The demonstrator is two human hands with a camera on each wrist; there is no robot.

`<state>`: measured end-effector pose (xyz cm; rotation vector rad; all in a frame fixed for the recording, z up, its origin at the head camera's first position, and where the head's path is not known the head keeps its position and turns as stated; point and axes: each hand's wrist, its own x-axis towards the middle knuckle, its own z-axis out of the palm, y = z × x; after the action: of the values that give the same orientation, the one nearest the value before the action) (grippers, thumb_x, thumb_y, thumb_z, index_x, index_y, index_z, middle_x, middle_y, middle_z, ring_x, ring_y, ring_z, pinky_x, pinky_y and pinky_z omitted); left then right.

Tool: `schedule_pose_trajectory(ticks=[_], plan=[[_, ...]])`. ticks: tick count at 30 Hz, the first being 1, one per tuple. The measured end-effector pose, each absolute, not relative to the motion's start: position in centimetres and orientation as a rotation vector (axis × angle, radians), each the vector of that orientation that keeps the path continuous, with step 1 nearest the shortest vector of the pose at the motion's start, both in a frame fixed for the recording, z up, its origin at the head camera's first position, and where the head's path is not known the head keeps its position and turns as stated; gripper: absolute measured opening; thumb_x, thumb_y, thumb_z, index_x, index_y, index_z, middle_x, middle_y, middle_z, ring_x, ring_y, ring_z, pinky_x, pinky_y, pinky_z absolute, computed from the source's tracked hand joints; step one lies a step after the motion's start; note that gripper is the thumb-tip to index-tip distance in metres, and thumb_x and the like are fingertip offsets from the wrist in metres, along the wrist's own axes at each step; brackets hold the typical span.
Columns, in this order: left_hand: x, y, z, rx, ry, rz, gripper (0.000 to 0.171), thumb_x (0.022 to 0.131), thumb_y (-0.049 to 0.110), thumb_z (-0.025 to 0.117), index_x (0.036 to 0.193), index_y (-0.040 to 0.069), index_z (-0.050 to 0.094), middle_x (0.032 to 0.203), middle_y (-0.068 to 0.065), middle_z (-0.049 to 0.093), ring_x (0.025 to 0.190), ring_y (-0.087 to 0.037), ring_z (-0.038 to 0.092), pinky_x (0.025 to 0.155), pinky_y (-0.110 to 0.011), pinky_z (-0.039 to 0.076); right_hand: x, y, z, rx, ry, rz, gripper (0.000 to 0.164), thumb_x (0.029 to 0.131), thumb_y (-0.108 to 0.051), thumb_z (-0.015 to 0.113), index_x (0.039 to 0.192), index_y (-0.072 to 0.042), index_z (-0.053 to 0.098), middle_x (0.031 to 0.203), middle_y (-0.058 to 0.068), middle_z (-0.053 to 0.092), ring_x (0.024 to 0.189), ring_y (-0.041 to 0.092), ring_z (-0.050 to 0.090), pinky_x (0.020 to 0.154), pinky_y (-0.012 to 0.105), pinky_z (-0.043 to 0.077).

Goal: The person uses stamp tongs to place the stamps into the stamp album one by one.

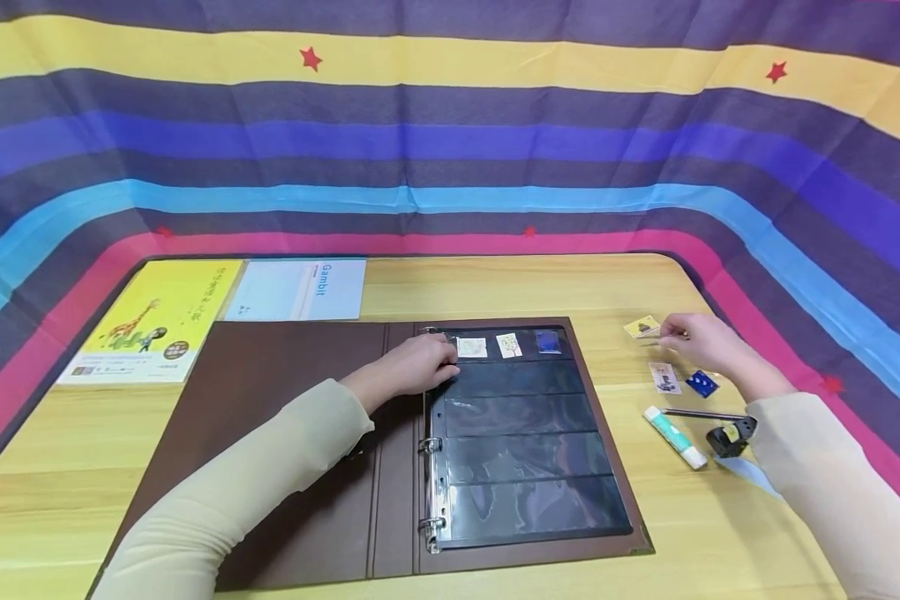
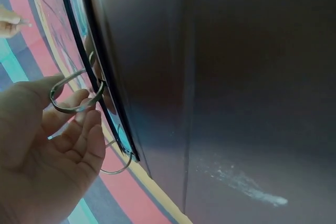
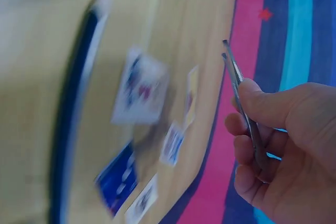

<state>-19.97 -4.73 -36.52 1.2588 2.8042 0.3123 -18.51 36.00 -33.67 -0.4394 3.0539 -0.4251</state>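
Observation:
A brown ring binder album (image 1: 292, 450) lies spread on the table, with a black stamp page (image 1: 521, 417) of clear pockets on its right side. In the top pocket row sit a pale stamp (image 1: 471, 347), a white stamp (image 1: 508, 345) and a blue stamp (image 1: 548, 342). My left hand (image 1: 412, 364) rests by the page's upper left corner, fingers loosely bent beside a metal ring (image 2: 79, 109). To the right, my right hand (image 1: 701, 342) pinches metal tweezers (image 3: 239, 87), tips slightly apart and bare. Near them lie a yellow stamp (image 1: 642, 327), a light stamp (image 1: 665, 378) and a dark blue stamp (image 1: 702, 383).
A glue stick (image 1: 675, 437), a dark pencil (image 1: 701, 414) and a small black object (image 1: 731, 437) lie near my right sleeve. Behind the album's left side are a yellow book (image 1: 153, 321) and a pale blue Gambit booklet (image 1: 296, 288). A striped cloth (image 1: 420, 142) hangs behind the table.

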Motion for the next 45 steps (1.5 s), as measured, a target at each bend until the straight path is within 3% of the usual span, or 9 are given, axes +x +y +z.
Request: schedule_pose_trajectory(ticks=[7,12,27,38,45], plan=[[-19.9,-4.7,-36.8,1.231,2.820,0.348,0.012,0.080,0.023,0.052,0.078,0.012,0.057,0.072,0.004,0.047,0.065,-0.010,0.043,0.062,-0.026,0.036,-17.6,38.7,-34.3,-0.355,2.998,-0.338,0.008,0.078,-0.012,0.054,0.072,-0.007,0.051,0.062,0.000,0.045,0.053,0.014,0.037,0.050,0.029,0.030],[-19.9,-4.8,-36.8,1.230,2.824,0.373,0.011,0.079,0.022,0.053,0.076,0.013,0.056,0.071,0.004,0.046,0.064,-0.009,0.042,0.060,-0.026,0.036,-17.5,39.6,-34.5,-0.329,2.975,-0.299,0.005,0.075,-0.008,0.056,0.072,-0.006,0.053,0.064,-0.001,0.048,0.057,0.015,0.040,0.052,0.031,0.033],[-19.9,-4.6,-36.8,1.219,2.831,0.367,0.006,0.078,0.017,0.053,0.075,0.012,0.055,0.073,0.004,0.047,0.065,-0.010,0.043,0.063,-0.026,0.036,-17.4,39.9,-34.7,-0.305,2.950,-0.197,0.009,0.075,-0.012,0.056,0.067,-0.011,0.052,0.059,-0.003,0.045,0.054,0.013,0.038,0.049,0.029,0.031],[-19.9,-4.4,-36.5,1.108,2.830,0.335,0.016,0.074,0.007,0.046,0.082,0.009,0.059,0.079,0.002,0.051,0.070,-0.010,0.045,0.066,-0.024,0.037,-17.5,39.6,-34.2,-0.261,2.952,-0.233,0.009,0.079,-0.010,0.051,0.070,-0.008,0.052,0.060,-0.001,0.043,0.054,0.015,0.038,0.048,0.028,0.029],[-19.9,-4.2,-36.4,1.069,2.825,0.315,0.012,0.072,0.008,0.048,0.080,0.009,0.058,0.077,0.002,0.051,0.070,-0.011,0.045,0.065,-0.025,0.038,-17.8,39.5,-33.8,-0.349,3.007,-0.252,0.009,0.078,-0.009,0.052,0.070,-0.007,0.052,0.058,-0.002,0.041,0.052,0.013,0.037,0.048,0.028,0.029]])
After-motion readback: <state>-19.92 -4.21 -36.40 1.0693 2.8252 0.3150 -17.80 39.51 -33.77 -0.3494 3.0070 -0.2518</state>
